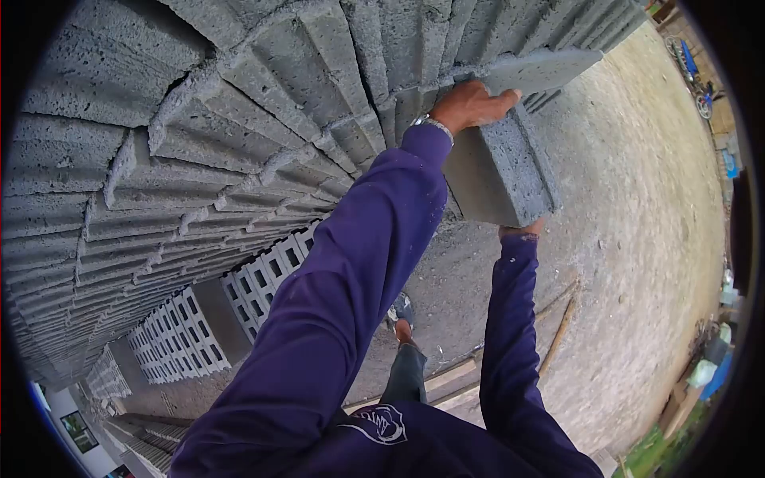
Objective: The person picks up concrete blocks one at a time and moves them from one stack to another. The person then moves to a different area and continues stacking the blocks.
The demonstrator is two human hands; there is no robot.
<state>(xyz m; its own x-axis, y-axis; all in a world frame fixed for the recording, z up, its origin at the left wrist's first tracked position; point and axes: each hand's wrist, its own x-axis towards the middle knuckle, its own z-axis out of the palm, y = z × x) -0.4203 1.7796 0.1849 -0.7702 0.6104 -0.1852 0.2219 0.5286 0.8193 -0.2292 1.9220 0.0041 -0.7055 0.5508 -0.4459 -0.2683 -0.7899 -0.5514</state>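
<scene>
A grey concrete block [522, 163] is held between my two hands, beside the end of a tall stack of similar blocks [295, 72]. At its far end my left hand [476, 106] grips the upper edge, a silver watch on the wrist. The near lower corner rests against my right hand [523, 229], whose fingers are mostly hidden beneath the block. Just beyond my left hand, a flat block face [550, 70] juts from the stack.
Hollow blocks [179, 334] stand in piles at the lower left. Wooden strips [558, 331] lie on the dirt ground [637, 231]. My foot [402, 311] is below my arms. A bicycle [693, 76] and assorted items line the right edge.
</scene>
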